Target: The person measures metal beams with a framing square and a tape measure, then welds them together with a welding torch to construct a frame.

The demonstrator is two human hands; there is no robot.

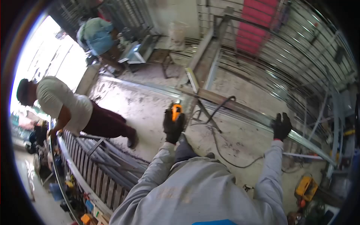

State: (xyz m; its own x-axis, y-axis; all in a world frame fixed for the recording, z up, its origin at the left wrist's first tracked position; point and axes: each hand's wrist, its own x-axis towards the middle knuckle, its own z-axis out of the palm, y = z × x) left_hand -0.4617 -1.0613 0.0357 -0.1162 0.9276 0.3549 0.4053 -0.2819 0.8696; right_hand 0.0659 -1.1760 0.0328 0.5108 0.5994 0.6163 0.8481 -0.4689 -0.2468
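Black gloves cover both of my hands. My left hand (174,125) is wrapped round an orange tape measure (176,111), near the near edge of a long metal profile (153,88). On the right, my right hand (281,126) has its fingers apart and rests at or just over the long metal profile, which runs across to the lower right; whether it touches is unclear. A brown beam (228,102) lies along the profile between my hands. A yellow-edged level-like bar (192,80) sits on the frame ahead.
One person (71,105) stands at the left beside a slatted metal rack (101,168); another person (98,35) bends at the back left. A black cable (221,150) loops over the floor. A yellow tool case (306,188) is at the lower right. Metal bars line the back.
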